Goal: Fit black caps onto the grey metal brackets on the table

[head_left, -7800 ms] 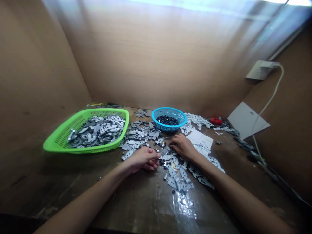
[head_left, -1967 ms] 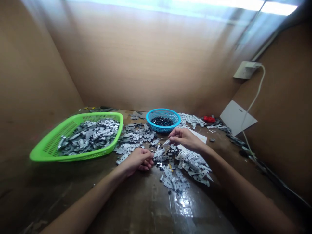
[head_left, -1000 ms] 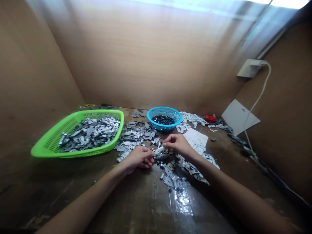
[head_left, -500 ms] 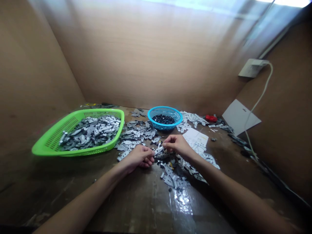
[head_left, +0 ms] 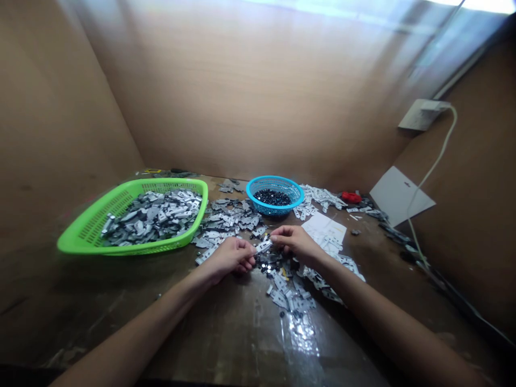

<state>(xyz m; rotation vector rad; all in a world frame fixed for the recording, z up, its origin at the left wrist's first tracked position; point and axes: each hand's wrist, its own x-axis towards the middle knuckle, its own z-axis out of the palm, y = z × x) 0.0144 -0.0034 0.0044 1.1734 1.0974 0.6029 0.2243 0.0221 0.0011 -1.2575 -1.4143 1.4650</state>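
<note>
My right hand (head_left: 296,243) pinches a small grey metal plate (head_left: 264,246) just above the table. My left hand (head_left: 229,257) is curled with its fingertips meeting the near end of that same plate; what else it holds is too small to see. Both hands hover over a loose pile of grey metal plates (head_left: 292,287) mixed with small black parts. A blue basket (head_left: 274,195) of small black parts stands just behind the hands. A green basket (head_left: 133,215) heaped with grey plates sits at the left.
More plates (head_left: 229,217) lie scattered between the two baskets. White paper sheets (head_left: 327,227) lie to the right of my hands, a red object (head_left: 350,197) beyond them. A white card (head_left: 401,195) leans on the right wall under a socket with a cable (head_left: 429,172).
My right hand lifted a plate from the pile and brought it leftward to my left hand. The two hands now meet on it. The view shifted slightly.
</note>
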